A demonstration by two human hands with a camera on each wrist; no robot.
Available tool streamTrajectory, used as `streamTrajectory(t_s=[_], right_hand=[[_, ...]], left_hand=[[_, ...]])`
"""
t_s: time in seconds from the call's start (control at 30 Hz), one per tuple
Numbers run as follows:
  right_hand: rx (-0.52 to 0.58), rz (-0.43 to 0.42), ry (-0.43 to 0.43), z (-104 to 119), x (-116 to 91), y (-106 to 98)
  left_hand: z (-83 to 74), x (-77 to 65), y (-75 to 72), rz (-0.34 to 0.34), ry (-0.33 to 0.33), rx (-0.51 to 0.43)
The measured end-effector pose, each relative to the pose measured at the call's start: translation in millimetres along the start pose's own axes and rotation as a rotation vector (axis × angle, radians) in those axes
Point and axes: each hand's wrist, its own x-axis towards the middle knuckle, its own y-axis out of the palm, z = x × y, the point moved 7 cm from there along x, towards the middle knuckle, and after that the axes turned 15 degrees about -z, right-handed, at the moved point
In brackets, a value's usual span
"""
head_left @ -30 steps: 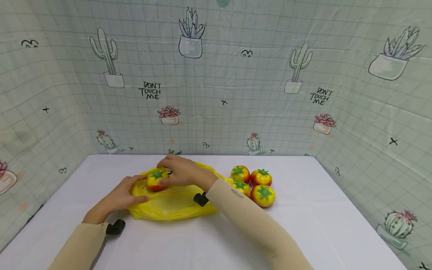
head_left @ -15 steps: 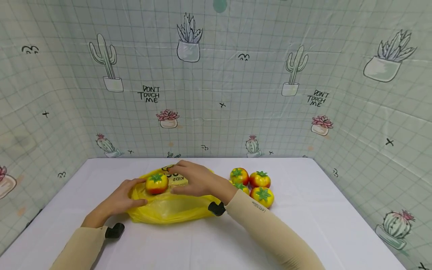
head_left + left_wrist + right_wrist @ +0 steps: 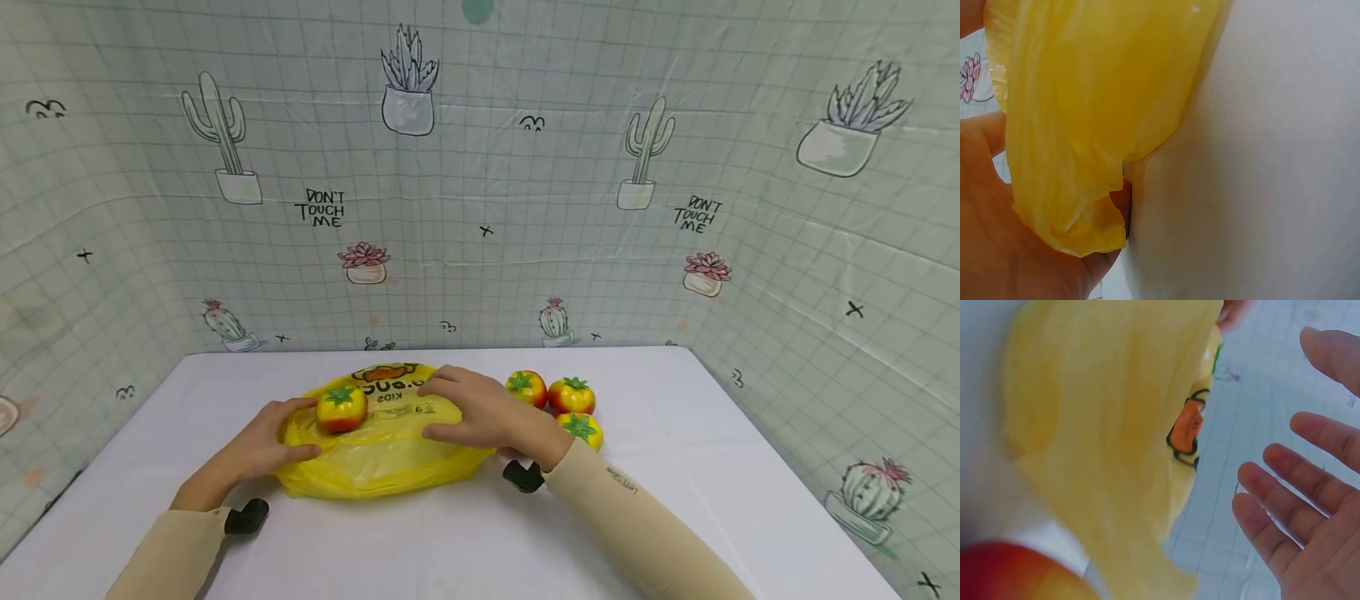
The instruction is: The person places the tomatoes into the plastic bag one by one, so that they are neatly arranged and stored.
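Note:
A yellow plastic bag (image 3: pixel 390 475) with printed lettering and an orange logo lies spread on the white table. On its left part sits a shiny yellow-red tomato (image 3: pixel 341 410) with a green leafy top. My left hand (image 3: pixel 262 442) rests at the bag's left end, thumb and fingers spread around it; its fingertips are right beside the tomato. In the left wrist view, bunched plastic (image 3: pixel 1072 206) lies against the palm. My right hand (image 3: pixel 480 408) hovers over the bag's right side, fingers apart and holding nothing. The right wrist view shows its extended fingers (image 3: pixel 1279 512).
Right of the bag, beyond my right forearm, three more tomatoes show: one at the back left (image 3: pixel 527 389), another tomato (image 3: pixel 572 396) beside it, and a front tomato (image 3: pixel 581 428) partly behind the wrist. A patterned cloth (image 3: pixel 480 275) hangs along the table's back and sides.
My right hand has let go of the tomato on the bag and moved right, away from it. The bag's print is uncovered. The left hand stays at the bag's left end.

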Motion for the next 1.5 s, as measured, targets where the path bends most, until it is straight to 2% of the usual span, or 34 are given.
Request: streamTrajectory(t_s=[0.17, 0.4, 0.57, 0.77, 1.0, 1.17, 1.33, 1.5], right_hand=[[0.008, -0.039, 0.006, -9.2, -15.8, -12.2], [-0.031, -0.064, 0.079, -30.2, -45.2, -28.8], [-0.014, -0.106, 0.125, -44.6, -62.1, -41.8], [-0.008, -0.149, 0.128, -58.9, -73.5, -54.7], [0.003, -0.179, 0.194, -78.2, -85.2, -67.6], [0.008, -0.220, 0.236, -94.5, -94.9, -77.9], [0.000, -0.210, 0.283, -106.4, -103.2, -81.8], [-0.005, -0.189, 0.294, -111.4, -110.4, -80.9]], left_hand=[[0.0, -1.0, -0.5, -0.003, 0.008, -0.004], [-1.5, 0.6, 2.2, 0.005, 0.007, -0.002], [-1.5, 1.5, 4.5, 0.011, -0.001, -0.007], [-0.3, 0.1, 2.0, -0.007, 0.012, 0.003], [-0.3, -4.8, -3.1, -0.005, 0.011, -0.001], [-0.6, -1.2, -2.0, -0.010, 0.011, -0.003], [-0.2, -0.4, -0.9, 0.003, -0.005, -0.001], [-1.5, -0.5, -0.8, 0.000, 0.000, -0.001]])
